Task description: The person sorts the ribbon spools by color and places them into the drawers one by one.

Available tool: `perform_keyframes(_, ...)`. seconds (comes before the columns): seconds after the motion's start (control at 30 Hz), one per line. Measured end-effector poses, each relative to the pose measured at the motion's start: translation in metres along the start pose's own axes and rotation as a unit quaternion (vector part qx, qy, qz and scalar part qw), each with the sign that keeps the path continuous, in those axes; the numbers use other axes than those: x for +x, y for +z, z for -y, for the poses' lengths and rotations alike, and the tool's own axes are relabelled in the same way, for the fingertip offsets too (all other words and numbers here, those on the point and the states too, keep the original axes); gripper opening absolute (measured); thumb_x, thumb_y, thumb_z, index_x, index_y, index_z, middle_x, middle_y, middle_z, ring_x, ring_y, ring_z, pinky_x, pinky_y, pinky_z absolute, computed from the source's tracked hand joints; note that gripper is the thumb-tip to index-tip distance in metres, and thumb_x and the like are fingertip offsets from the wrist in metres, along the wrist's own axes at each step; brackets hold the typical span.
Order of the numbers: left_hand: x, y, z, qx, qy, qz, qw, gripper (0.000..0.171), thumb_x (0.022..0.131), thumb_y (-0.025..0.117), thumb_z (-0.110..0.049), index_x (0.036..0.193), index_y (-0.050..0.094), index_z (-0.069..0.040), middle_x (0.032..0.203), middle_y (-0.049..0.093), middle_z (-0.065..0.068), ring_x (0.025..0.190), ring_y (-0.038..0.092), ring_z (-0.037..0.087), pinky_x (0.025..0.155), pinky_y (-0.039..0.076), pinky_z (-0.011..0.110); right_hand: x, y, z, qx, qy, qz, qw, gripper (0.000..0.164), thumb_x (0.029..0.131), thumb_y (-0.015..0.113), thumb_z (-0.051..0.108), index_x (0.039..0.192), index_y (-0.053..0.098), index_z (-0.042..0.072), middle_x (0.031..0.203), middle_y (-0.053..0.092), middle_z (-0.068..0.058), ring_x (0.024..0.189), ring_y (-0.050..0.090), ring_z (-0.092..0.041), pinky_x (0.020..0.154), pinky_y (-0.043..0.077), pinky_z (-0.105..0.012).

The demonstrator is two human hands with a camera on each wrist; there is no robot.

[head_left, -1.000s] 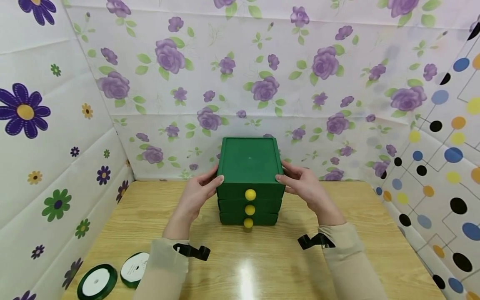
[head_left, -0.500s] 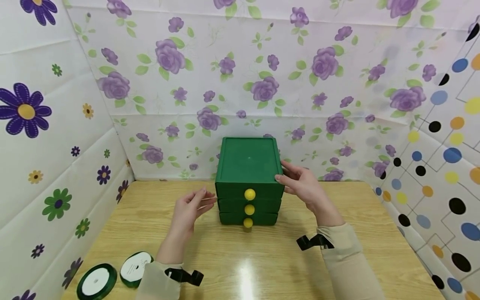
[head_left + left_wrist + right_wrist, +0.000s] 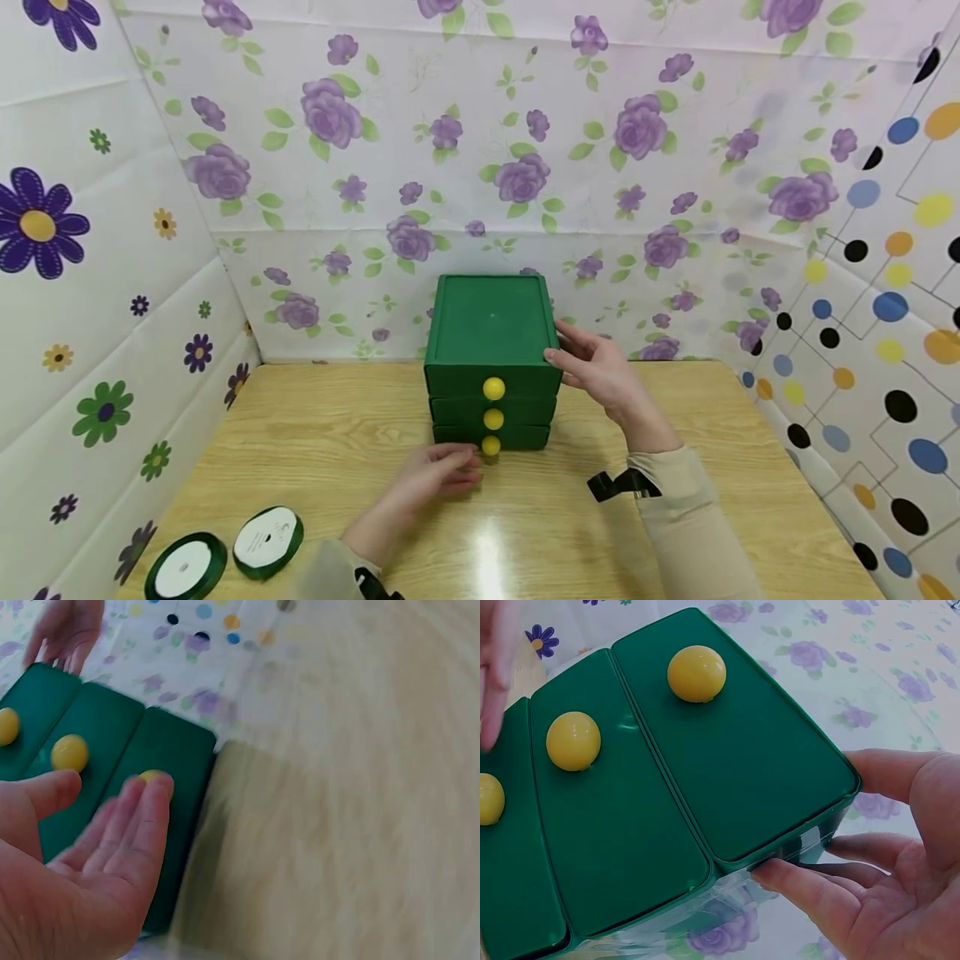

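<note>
A small green drawer cabinet stands on the table with its front toward me. It has stacked drawers, each with a round yellow knob: top, middle and bottom. My left hand is low in front, fingers extended, its fingertips right at the bottom knob; in the left wrist view they partly cover that knob. My right hand holds the cabinet's right side near the upper front corner, thumb at the top edge and fingers along the side wall, as the right wrist view shows.
Two ribbon spools with white faces and green rims, a front spool and a back spool, lie at the table's left front. Flower-print cloth hangs close behind the cabinet, and a dotted sheet stands at the right.
My left hand has let go of the cabinet's upper left edge and moved down and right to the bottom knob. My right hand stays on the cabinet's right side.
</note>
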State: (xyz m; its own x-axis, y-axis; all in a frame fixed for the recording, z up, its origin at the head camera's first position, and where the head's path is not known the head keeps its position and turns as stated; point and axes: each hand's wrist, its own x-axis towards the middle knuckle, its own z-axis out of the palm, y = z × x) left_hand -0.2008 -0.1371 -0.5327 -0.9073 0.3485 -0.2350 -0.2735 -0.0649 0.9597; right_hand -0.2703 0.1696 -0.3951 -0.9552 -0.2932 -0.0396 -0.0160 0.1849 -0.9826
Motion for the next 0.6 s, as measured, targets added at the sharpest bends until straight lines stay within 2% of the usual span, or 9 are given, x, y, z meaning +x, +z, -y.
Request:
perform_keyframes(0.1,0.003,0.007,0.007,-0.015,-0.019,0.012,0.9996,0.057,0.111,0.063,-0.027,0.148,0.052,0.016,0.136,0.066,0.029,0.120,0.071,0.036,0.101,0.059,0.043,0.000,0.000,-0.001,0.001,0.001,0.000,1.000,0.076,0.108,0.069,0.035,0.171,0.030,0.021,0.173,0.030,-0.015,0.155,0.037,-0.035,0.118,0.043,-0.057)
perform_keyframes(0.23,0.006,0.014,0.010,-0.038,-0.037,0.021,0.9984,0.061,0.111,0.064,-0.025,0.149,0.047,0.019,0.140,0.063,0.031,0.125,0.068,0.037,0.104,0.057,0.041,0.000,0.000,-0.001,0.000,0.002,0.000,1.000,0.077,0.108,0.069,0.036,0.171,0.030,0.021,0.173,0.030,-0.015,0.155,0.037,-0.035,0.118,0.042,-0.057)
perform_keyframes(0.4,0.013,0.019,0.011,-0.077,-0.055,0.013,0.9954,0.060,0.111,0.064,-0.025,0.149,0.048,0.018,0.141,0.062,0.031,0.128,0.067,0.036,0.106,0.056,0.041,0.001,0.000,-0.002,-0.005,0.001,0.000,1.000,0.077,0.107,0.070,0.038,0.171,0.030,0.021,0.173,0.031,-0.015,0.155,0.038,-0.034,0.117,0.045,-0.055)
perform_keyframes(0.6,0.028,0.023,0.013,-0.136,-0.062,-0.008,0.9888,0.054,0.110,0.064,-0.027,0.144,0.054,0.014,0.134,0.068,0.029,0.125,0.069,0.035,0.106,0.056,0.041,0.001,-0.001,-0.002,0.000,0.003,-0.001,1.000,0.076,0.107,0.070,0.037,0.171,0.031,0.021,0.173,0.031,-0.015,0.155,0.038,-0.034,0.116,0.046,-0.054)
